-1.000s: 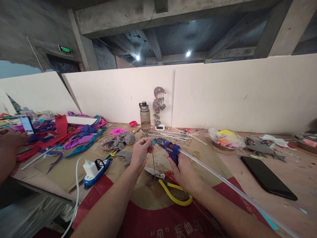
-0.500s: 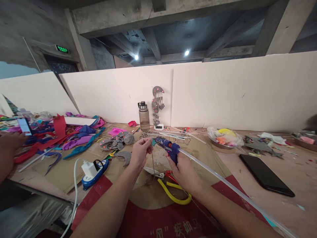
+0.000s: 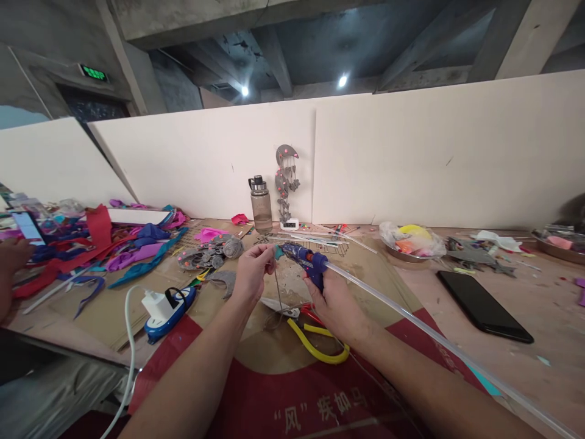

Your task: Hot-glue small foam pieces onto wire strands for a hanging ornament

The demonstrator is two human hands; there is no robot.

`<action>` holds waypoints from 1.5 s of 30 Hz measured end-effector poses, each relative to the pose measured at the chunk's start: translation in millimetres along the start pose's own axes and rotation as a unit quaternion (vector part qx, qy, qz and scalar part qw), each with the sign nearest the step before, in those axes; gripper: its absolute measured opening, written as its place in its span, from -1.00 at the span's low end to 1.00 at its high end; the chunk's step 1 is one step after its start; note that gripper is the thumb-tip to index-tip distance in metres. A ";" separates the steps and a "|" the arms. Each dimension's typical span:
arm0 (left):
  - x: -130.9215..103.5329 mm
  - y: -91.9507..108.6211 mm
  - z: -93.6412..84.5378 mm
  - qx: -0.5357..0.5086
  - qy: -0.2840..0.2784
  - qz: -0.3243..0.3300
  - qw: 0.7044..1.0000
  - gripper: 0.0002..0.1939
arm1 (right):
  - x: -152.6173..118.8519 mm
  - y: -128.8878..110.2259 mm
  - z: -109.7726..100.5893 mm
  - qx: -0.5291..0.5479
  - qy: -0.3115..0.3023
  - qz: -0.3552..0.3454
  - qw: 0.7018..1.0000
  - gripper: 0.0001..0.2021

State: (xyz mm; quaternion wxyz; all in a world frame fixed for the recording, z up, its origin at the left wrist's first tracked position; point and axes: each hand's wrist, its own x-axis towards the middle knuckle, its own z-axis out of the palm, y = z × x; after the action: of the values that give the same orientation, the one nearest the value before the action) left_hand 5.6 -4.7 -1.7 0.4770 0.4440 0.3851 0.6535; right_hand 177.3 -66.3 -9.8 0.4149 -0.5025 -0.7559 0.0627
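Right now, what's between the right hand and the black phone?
In the head view: a long clear rod slants between the right hand and black phone, with brown paper and pinkish tabletop below.

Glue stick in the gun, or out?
Partly in: the glue stick enters the rear of the blue glue gun, long end outside.

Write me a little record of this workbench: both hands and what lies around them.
Left hand: fingers pinched, grey cord hanging from them
Right hand: grips blue glue gun
Behind gun: long clear glue stick
Below hands: yellow-handled tool
Left side: power strip, fabric strips
Right side: black phone
Back: upright bottle
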 end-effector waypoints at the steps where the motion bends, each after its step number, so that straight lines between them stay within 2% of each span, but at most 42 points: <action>1: 0.1 0.3 -0.4 0.000 0.000 0.000 1.000 -0.76 | 0.0 0.1 0.0 0.001 0.001 -0.002 1.000 -0.60; 10: 1.5 -2.5 -3.1 -0.002 0.000 0.004 1.000 -0.76 | -1.1 -2.9 0.4 -0.004 0.026 -0.016 1.000 -0.66; 18: 0.3 -1.9 -0.7 0.000 0.000 0.007 1.000 -0.70 | 0.5 -3.6 -1.0 -0.008 0.018 -0.022 1.000 -0.67; 24: 1.0 -2.8 -1.6 0.001 -0.004 0.008 1.000 -0.74 | -1.5 -1.8 0.2 -0.006 -0.003 -0.011 1.000 -0.64; 39: 1.6 -2.8 -2.4 -0.023 0.004 0.005 1.000 -0.74 | -2.6 -0.9 3.6 -0.018 0.003 -0.016 1.000 -0.67; 45: -0.6 -1.1 0.5 -0.002 -0.007 -0.011 1.000 -0.70 | -1.8 -2.4 2.7 0.005 0.006 -0.011 1.000 -0.66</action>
State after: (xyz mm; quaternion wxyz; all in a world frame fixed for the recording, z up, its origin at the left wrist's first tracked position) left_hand 6.4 -5.0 -2.7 0.4875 0.4440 0.3853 0.6456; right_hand 174.0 -68.1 -11.3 0.4228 -0.4925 -0.7584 0.0585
